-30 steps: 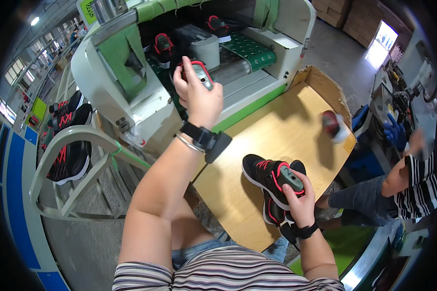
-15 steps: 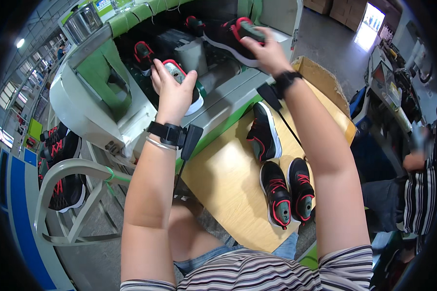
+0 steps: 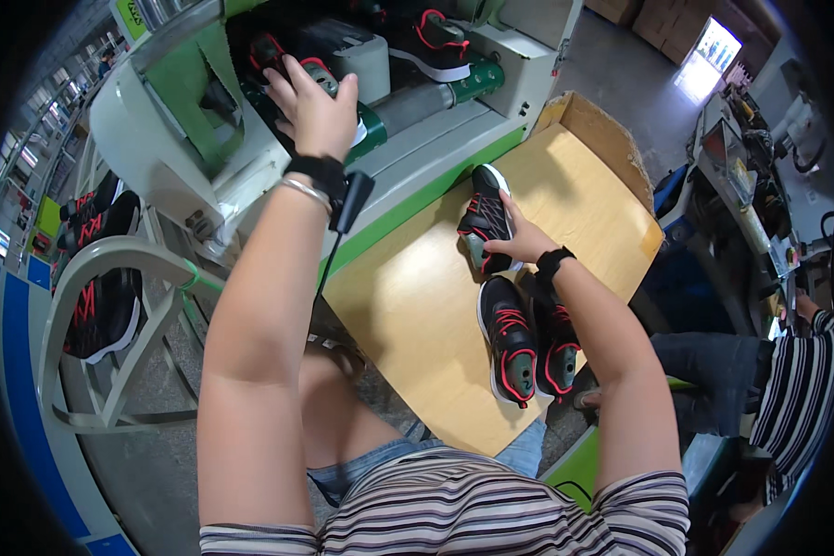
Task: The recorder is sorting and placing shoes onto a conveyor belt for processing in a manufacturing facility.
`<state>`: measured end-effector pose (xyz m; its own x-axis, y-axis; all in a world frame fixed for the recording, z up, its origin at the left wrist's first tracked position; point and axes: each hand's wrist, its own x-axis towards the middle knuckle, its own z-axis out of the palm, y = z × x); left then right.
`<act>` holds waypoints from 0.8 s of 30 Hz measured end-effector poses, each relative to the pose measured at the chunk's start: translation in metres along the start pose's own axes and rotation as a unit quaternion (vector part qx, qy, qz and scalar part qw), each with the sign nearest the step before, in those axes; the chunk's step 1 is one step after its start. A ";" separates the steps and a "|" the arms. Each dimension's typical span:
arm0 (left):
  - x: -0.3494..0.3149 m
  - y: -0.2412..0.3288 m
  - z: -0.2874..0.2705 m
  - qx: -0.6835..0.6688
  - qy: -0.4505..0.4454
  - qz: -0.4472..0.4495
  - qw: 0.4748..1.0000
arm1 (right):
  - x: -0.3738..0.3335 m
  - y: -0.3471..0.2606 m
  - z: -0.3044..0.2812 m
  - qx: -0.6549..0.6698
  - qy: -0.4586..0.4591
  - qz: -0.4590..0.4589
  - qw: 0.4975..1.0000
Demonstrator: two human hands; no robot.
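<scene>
My left hand [image 3: 320, 116] reaches into the machine's opening, fingers and thumb around the heel of a black sneaker [image 3: 321, 78] with red collar trim; most of that shoe is hidden. Farther right in the opening, another black sneaker [image 3: 431, 51] rests with no hand on it. On the wooden board, my right hand [image 3: 525, 238] grips a black sneaker [image 3: 485, 221] with a white sole, thumb near its heel and fingers along the sole side. Just nearer to me stand two more sneakers, one with red laces [image 3: 507, 329] and one [image 3: 558, 347] partly behind my right wrist. Grey-green forms fill their collars.
The white-and-green machine [image 3: 463, 130] has a dark roller [image 3: 477, 82] along its opening. A cardboard sheet [image 3: 602, 139] borders the board [image 3: 408, 343]. To the left, black sneakers [image 3: 102, 278] sit by a curved metal rail [image 3: 111, 246]. A person in stripes [image 3: 797, 398] is at right.
My right hand has let go of the right-hand sneaker inside the machine and come down onto the sneaker on the board. My left hand stays at its shoe. The view has shifted slightly.
</scene>
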<state>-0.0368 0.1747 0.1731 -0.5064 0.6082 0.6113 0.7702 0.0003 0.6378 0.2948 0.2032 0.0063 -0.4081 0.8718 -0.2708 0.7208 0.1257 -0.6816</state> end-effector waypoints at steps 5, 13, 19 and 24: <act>-0.122 0.021 -0.019 -0.114 -0.067 0.075 0.988 | -0.013 0.004 -0.005 0.038 0.078 -0.012 0.996; -0.261 0.006 -0.055 -0.517 -0.290 -0.285 0.753 | -0.157 -0.058 -0.001 0.204 -0.014 -0.157 0.966; -0.330 -0.045 -0.065 -0.355 -0.379 -0.223 0.825 | -0.219 -0.007 -0.012 -0.002 0.182 -0.064 0.981; -0.336 -0.025 -0.068 -0.294 -0.405 -0.189 0.845 | -0.260 0.040 0.034 0.159 0.221 0.064 0.960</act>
<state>0.0876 -0.0832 -0.0166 -0.0592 0.9966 -0.0581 0.1667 0.0672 0.9837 0.4110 -0.0348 0.0262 0.0007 0.9950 -0.1001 0.5128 -0.0863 -0.8542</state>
